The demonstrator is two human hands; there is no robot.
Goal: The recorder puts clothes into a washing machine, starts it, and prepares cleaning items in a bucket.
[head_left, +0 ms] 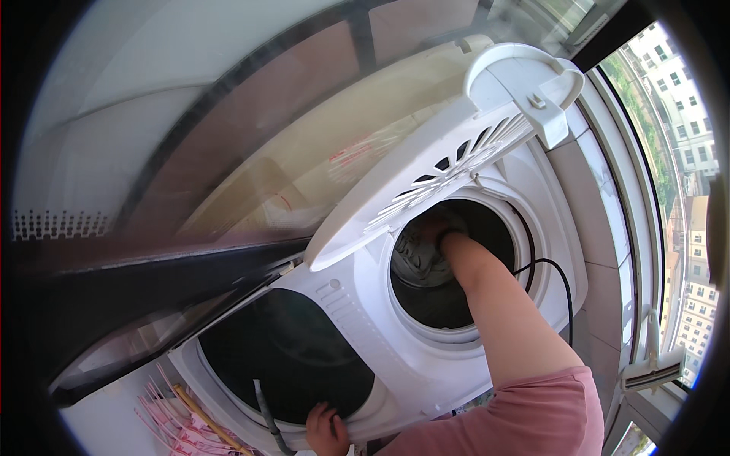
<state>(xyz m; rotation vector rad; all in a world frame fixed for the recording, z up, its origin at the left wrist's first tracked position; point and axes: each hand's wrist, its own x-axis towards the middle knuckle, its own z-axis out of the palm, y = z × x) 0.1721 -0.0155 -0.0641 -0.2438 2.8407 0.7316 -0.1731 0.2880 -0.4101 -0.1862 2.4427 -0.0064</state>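
Observation:
A white twin-tub washing machine (pixel 343 302) has both openings uncovered. My right arm reaches into the round spin tub (pixel 465 314); my right hand (pixel 436 225) is deep inside by grey, crumpled material (pixel 420 254), its fingers hidden in shadow. My left hand (pixel 326 425) has its fingers curled over the near rim of the larger, dark left tub (pixel 258 357). Just left of it a grey hose (pixel 265 416) hangs over that rim. The white slatted lid (pixel 395 182) stands raised over the spin tub.
A dark-framed glossy panel (pixel 152 152) rises at the left and back. A window (pixel 677 228) runs along the right, with a squeegee-like tool (pixel 650 374) beside it. A black cord (pixel 563 280) loops by the machine. Pink items with sticks (pixel 182 425) sit lower left.

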